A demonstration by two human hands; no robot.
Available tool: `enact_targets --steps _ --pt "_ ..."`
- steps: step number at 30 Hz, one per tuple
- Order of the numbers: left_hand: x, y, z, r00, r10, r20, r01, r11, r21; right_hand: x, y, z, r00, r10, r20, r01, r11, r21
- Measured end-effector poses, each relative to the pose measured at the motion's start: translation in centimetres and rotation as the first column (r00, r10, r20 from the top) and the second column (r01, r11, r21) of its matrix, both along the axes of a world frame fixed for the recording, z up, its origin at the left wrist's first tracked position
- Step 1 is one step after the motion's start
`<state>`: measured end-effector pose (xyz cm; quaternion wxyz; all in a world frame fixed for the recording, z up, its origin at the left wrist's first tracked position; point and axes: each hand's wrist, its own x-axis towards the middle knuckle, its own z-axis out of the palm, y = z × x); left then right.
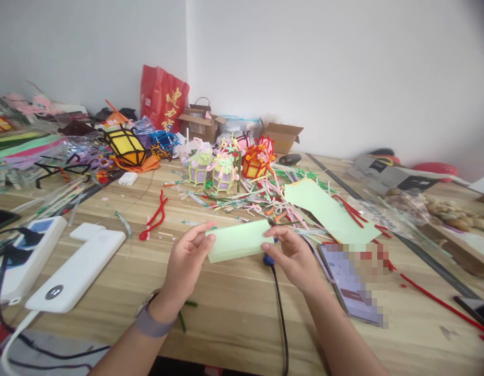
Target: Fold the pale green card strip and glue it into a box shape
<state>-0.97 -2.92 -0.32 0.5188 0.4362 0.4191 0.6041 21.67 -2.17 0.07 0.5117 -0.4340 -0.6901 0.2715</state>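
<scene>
Pinching a smooth, rectangular pale-green paper strip [239, 241] between 2 hands.

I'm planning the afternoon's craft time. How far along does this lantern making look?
Done: several small lanterns stand among the pipe cleaners. In hand: the left hand and right hand hold a folded green paper strip by its ends. Left: a green paper sheet lies flat and a red pipe cleaner lies loose.
</scene>
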Motion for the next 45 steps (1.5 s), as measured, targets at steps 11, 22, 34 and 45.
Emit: enact_targets --steps 11,22,34,45 --pt "-0.2 0.0 0.2 0.999 0.034 -0.014 -0.035 0.997 -0.062 0.3 0.2 0.4 0.998 0.069 0.013 -0.069 0.997 -0.020" --pt "-0.1 0.2 0.3 0.999 0.045 -0.011 -0.045 0.997 -0.059 0.2 0.3 0.2 0.997 0.041 -0.072 -0.044 0.998 -0.044" --pt "-0.3 -0.2 -0.4 0.952 -0.052 -0.302 0.054 0.999 -0.001 -0.7 0.1 0.4 0.998 -0.054 -0.027 0.056 0.994 0.093" --pt "-0.3 -0.3 -0.2 0.933 -0.001 -0.360 0.004 1.000 0.007 -1.4 -0.5 0.7 0.994 -0.105 0.006 0.103 0.985 0.135"
